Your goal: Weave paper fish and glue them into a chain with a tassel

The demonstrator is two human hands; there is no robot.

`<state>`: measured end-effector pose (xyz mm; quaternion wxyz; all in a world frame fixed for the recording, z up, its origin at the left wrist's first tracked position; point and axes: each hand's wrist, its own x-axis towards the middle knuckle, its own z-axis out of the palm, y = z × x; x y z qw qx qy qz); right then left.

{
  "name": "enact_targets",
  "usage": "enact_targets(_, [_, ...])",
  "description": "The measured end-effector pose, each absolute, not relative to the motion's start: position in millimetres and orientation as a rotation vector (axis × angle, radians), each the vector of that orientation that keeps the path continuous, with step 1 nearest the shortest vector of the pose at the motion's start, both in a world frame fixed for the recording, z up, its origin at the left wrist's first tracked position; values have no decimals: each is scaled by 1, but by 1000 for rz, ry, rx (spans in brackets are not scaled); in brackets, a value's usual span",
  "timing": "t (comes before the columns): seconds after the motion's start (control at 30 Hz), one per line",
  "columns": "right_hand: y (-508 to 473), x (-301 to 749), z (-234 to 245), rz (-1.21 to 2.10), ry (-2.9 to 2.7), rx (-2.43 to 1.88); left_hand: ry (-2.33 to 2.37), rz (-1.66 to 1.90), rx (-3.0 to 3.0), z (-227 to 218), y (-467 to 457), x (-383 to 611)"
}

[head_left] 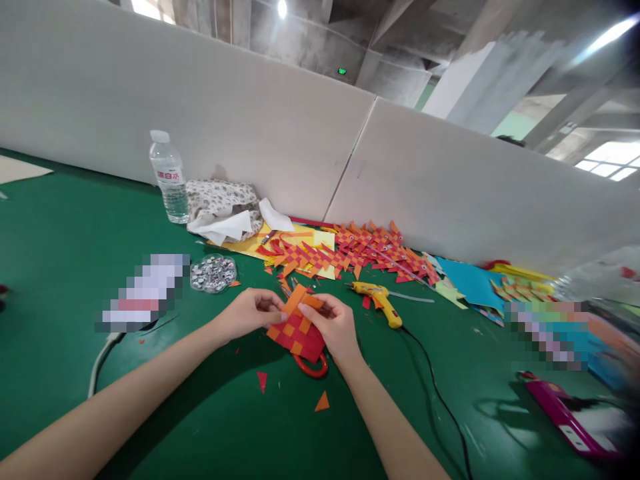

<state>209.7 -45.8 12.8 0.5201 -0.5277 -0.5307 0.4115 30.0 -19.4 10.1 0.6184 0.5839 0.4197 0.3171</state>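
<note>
Between my two hands is a woven paper piece (pixel 299 335) in red and orange checks, with orange strips at its top. My left hand (pixel 257 313) pinches its left upper edge between thumb and fingers. On the other side, my right hand (pixel 336 325) grips an orange strip at the upper right, thumb in front. Red-handled scissors (pixel 319 372) lie partly hidden under the weave, one handle loop showing. A red paper scrap (pixel 262 381) and an orange paper triangle (pixel 323 402) rest on the green table near my hands.
Behind my hands lies a pile of woven paper fish (pixel 365 250). A yellow glue gun (pixel 379 300) with a black cord is at the right. Leftward are a dish of googly eyes (pixel 213 274) and a water bottle (pixel 170 179). A purple power strip (pixel 565 417) sits at the right; a white partition (pixel 240 113) stands behind.
</note>
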Motion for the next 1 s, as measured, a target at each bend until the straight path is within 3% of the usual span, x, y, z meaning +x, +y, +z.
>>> enact_targets(0.83, [-45,211,16,956,-1418,-1322,752,775,1069,9,-34,43])
enact_targets(1.0, [-51,210,21,527,-1419,-1330,839,875,954,9,-29,41])
